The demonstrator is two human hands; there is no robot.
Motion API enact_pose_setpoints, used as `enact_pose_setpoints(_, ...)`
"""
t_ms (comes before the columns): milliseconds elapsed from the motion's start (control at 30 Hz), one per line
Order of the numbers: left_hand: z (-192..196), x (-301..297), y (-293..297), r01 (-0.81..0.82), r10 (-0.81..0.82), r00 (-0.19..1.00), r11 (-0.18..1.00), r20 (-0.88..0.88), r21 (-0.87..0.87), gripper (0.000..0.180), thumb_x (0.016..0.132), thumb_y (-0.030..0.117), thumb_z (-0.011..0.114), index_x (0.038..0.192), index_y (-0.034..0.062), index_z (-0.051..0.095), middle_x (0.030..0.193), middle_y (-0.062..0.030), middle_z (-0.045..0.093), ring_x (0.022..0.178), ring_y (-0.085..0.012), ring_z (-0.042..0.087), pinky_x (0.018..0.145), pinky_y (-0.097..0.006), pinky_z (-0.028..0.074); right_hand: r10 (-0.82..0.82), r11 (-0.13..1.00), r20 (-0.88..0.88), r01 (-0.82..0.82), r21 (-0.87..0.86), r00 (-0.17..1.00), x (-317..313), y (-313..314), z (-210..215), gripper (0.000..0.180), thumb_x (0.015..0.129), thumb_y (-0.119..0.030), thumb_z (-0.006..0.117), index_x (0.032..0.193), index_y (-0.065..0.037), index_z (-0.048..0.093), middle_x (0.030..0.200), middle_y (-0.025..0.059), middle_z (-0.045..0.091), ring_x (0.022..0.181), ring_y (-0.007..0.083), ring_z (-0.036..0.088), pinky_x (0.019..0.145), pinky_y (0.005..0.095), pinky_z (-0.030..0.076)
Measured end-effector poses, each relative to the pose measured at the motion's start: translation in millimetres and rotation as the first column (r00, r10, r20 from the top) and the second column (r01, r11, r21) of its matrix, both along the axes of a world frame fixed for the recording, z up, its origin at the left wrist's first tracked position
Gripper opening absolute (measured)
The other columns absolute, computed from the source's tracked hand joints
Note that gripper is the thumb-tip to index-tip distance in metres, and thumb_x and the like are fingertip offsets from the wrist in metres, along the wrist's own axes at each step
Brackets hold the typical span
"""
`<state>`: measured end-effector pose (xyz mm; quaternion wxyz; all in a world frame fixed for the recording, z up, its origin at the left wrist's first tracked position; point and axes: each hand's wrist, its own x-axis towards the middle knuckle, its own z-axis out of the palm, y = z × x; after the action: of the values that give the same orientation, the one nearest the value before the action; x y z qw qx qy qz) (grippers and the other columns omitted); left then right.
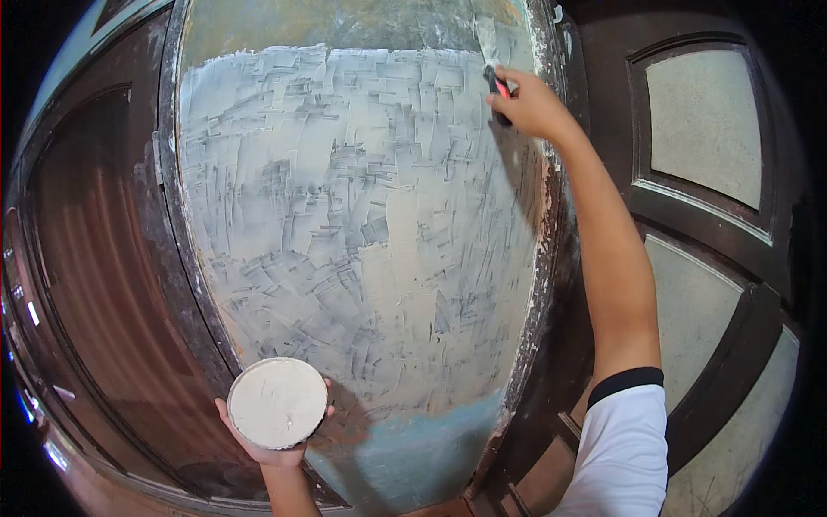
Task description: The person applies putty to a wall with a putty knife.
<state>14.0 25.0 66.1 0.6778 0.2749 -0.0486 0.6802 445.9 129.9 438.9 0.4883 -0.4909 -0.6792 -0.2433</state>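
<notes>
I hold the putty knife near the upper right corner of the wall panel, its dark handle slanting, its blade pointing up toward the panel's top. Pale material shows at the blade; whether the edge touches the surface I cannot tell. My right hand is closed on the handle, thumb and fingers pinching it, a pinkish-red patch visible between them. My left hand is cupped, fingers and thumb spread around the underside and sides of a round tub; its pale paste faces me, fairly smooth, with small marks near the lower right. The tub is in front of the panel's lower left corner.

The panel carries a pale, uneven coat with grey streaks across most of its face. Above the coat runs a greenish, stained band; below it, a light blue strip. The right frame is worn and spotted white. Further out, a dark brown door is at left and pale-panelled dark woodwork at right.
</notes>
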Motion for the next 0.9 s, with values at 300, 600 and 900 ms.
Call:
enact_pose_setpoints(300, -1, -5, -5, -0.081, 0.081, 0.997, 0.997, -0.012, -0.013, 0.103, 0.089, 0.087, 0.038, 0.156, 0.0081, 0.04, 0.15, -0.0341, 0.046, 0.123, -0.0693, 0.049, 0.083, -0.08, 0.05, 0.032, 0.997, -0.01, -0.032, 0.069, 0.999, -3, -25, -5, 0.065, 0.09, -0.032, 0.077, 0.145, -0.003, 0.059, 0.12, 0.0236, 0.074, 0.101, 0.0347, 0.074, 0.093, 0.0391, 0.056)
enact_pose_setpoints(600, -2, -6, -6, -0.063, 0.063, 0.998, 0.998, 0.0, -0.002, 0.102, 0.089, 0.087, 0.038, 0.154, 0.0085, 0.042, 0.149, -0.0349, 0.046, 0.125, -0.0674, 0.048, 0.084, -0.079, 0.051, 0.073, 0.997, 0.013, -0.072, -0.022, 0.997, -7, -12, -48, 0.062, 0.089, -0.028, 0.079, 0.143, -0.003, 0.061, 0.125, 0.0222, 0.072, 0.107, 0.0334, 0.072, 0.097, 0.0384, 0.054)
enact_pose_setpoints(900, -3, 2, -1, -0.037, 0.038, 0.999, 0.998, -0.016, 0.054, 0.102, 0.089, 0.086, 0.04, 0.156, 0.0082, 0.041, 0.151, -0.0334, 0.045, 0.123, -0.0688, 0.049, 0.086, -0.081, 0.05, 0.034, 0.999, -0.055, -0.036, -0.028, 0.998, 12, -11, 6, 0.066, 0.092, -0.029, 0.079, 0.149, -0.006, 0.056, 0.088, 0.012, 0.068, 0.067, 0.0158, 0.06, 0.062, 0.0345, 0.05)
